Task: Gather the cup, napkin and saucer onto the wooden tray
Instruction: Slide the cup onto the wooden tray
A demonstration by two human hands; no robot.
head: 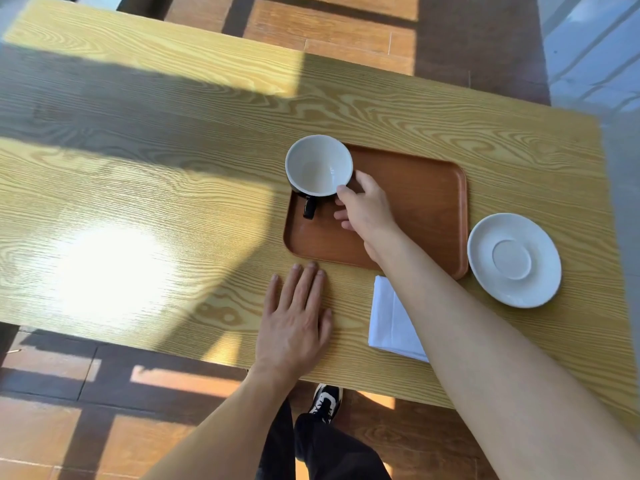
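The right hand (367, 209) reaches over the wooden tray (415, 216) and grips the cup (318, 165) at its near right rim, thumb on the lip, fingers curled beside the dark outer wall. The cup, white inside with a black handle pointing toward the person, sits at the tray's far left corner; whether it rests on the tray I cannot tell. The left hand (294, 317) lies flat and empty on the tabletop (138, 202), fingertips just short of the tray's near edge. The white saucer (514, 259) sits on the tabletop just right of the tray. The folded white napkin (389, 320) lies near the tray's near edge, partly under the right forearm.
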